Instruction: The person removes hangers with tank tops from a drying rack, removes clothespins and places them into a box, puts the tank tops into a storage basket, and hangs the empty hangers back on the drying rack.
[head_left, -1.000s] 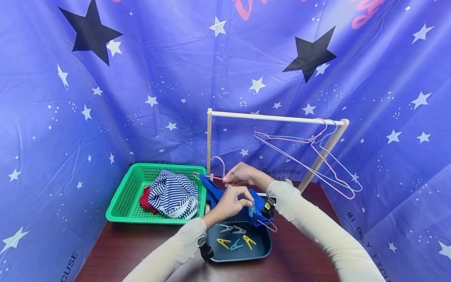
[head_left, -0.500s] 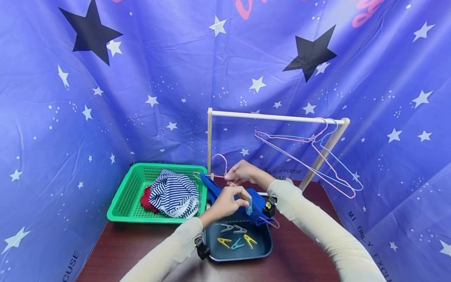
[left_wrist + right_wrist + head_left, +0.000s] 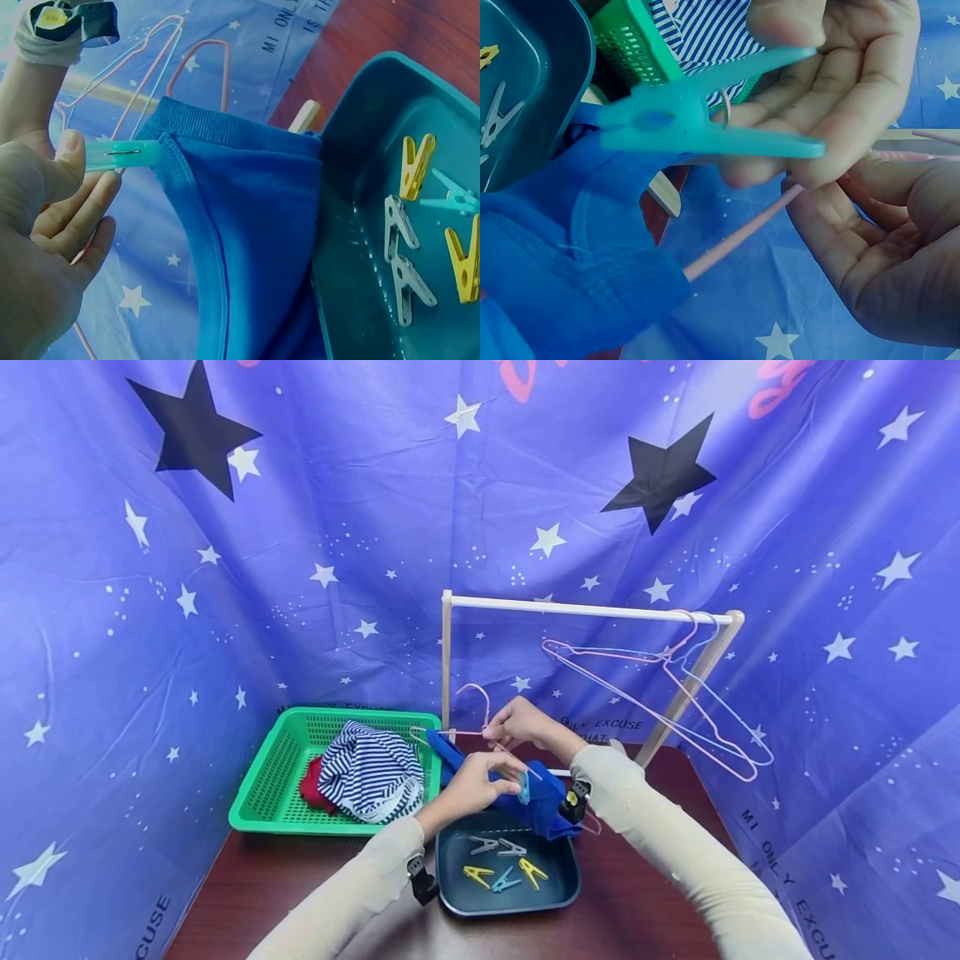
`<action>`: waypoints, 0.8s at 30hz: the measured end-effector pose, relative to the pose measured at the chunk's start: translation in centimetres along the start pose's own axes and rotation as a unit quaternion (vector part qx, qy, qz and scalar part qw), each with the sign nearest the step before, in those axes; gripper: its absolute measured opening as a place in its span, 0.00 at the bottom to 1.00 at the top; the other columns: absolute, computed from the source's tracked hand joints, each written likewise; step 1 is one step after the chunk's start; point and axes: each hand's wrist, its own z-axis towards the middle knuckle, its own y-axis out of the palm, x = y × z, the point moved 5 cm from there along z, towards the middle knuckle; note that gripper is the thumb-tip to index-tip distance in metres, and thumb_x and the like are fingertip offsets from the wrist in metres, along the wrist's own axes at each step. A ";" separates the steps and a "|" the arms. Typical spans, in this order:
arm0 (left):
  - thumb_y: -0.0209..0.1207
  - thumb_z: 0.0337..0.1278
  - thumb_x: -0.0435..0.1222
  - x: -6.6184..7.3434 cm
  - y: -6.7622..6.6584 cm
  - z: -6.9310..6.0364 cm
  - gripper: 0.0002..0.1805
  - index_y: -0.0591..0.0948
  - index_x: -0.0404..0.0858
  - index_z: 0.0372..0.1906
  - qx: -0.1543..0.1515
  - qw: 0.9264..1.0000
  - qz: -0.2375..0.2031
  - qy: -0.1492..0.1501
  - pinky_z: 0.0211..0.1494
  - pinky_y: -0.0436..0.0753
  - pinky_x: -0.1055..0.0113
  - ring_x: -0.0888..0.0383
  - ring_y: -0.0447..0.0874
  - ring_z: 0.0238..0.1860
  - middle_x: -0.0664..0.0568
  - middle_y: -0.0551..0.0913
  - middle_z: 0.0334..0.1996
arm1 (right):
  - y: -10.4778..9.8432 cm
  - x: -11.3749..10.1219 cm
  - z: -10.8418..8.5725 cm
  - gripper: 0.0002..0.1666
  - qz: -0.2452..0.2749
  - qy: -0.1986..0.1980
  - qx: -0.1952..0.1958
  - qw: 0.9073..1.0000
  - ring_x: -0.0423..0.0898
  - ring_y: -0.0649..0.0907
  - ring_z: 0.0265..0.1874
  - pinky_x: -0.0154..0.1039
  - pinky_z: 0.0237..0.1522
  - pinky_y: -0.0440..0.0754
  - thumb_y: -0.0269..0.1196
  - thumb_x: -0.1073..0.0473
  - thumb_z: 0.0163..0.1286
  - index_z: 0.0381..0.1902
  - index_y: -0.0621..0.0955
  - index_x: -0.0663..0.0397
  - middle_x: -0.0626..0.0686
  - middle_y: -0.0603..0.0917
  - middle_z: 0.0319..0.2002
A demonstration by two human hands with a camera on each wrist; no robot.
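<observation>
My left hand (image 3: 480, 783) pinches a teal clothespin (image 3: 682, 112) between thumb and fingers. In the right wrist view the clothespin's jaw end points at the blue garment (image 3: 247, 202), close to its ribbed edge; whether they touch is unclear. My right hand (image 3: 521, 724) grips a pink hanger (image 3: 742, 232) just below its hook. The garment drapes over both arms of this hanger, above the back of a dark tray (image 3: 510, 906). Several yellow, grey and teal clothespins lie in the tray, among them a yellow clothespin (image 3: 532, 873).
A green basket (image 3: 247, 777) at left holds a striped cloth (image 3: 367, 777) and a red cloth (image 3: 311, 787). Behind my hands stands a rack (image 3: 577, 608), with a pink hanger (image 3: 712, 731) and a blue hanger (image 3: 750, 741) at its right end. Starred fabric surrounds the table (image 3: 637, 893).
My left hand has shifted slightly up and left with the clothespin. My right hand has moved the hanger a little right and up, and more of its arm shows beside the left fingers.
</observation>
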 end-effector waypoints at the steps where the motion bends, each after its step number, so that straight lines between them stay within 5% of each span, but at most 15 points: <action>1: 0.67 0.61 0.30 -0.1 -0.1 0.0 0.12 0.87 0.36 0.50 0.002 1.000 -0.002 0.000 0.52 0.88 0.53 0.52 0.89 0.46 0.47 0.90 0.44 | 0.0 0.0 0.0 0.12 -0.005 -0.007 0.004 1.000 0.42 0.88 0.23 0.45 0.38 0.90 0.68 0.65 0.69 0.42 0.87 0.72 0.63 0.91 0.30; 6: 0.71 0.58 0.32 -0.6 -0.4 -0.1 0.15 0.86 0.36 0.50 0.008 1.000 -0.016 -0.017 0.52 0.87 0.52 0.51 0.90 0.46 0.46 0.90 0.44 | -0.3 -0.1 -0.2 0.11 -0.020 -0.031 0.024 0.999 0.42 0.88 0.22 0.43 0.36 0.90 0.67 0.65 0.70 0.40 0.88 0.73 0.65 0.90 0.30; 14: 0.74 0.54 0.34 -0.8 -0.9 -0.3 0.17 0.86 0.35 0.49 0.007 0.999 -0.008 -0.054 0.48 0.87 0.68 0.53 0.90 0.46 0.47 0.91 0.44 | -0.8 -0.3 -0.3 0.11 -0.046 -0.059 0.045 0.996 0.48 0.89 0.24 0.41 0.33 0.89 0.67 0.64 0.70 0.37 0.88 0.71 0.65 0.90 0.29; 24: 0.72 0.56 0.33 -2.0 -1.5 -0.1 0.18 0.86 0.34 0.51 -0.002 0.998 0.013 -0.068 0.48 0.87 0.69 0.55 0.90 0.44 0.47 0.91 0.43 | -1.1 -0.4 -0.5 0.10 -0.061 -0.077 0.068 0.993 0.47 0.88 0.23 0.36 0.30 0.87 0.67 0.65 0.70 0.33 0.88 0.70 0.65 0.89 0.28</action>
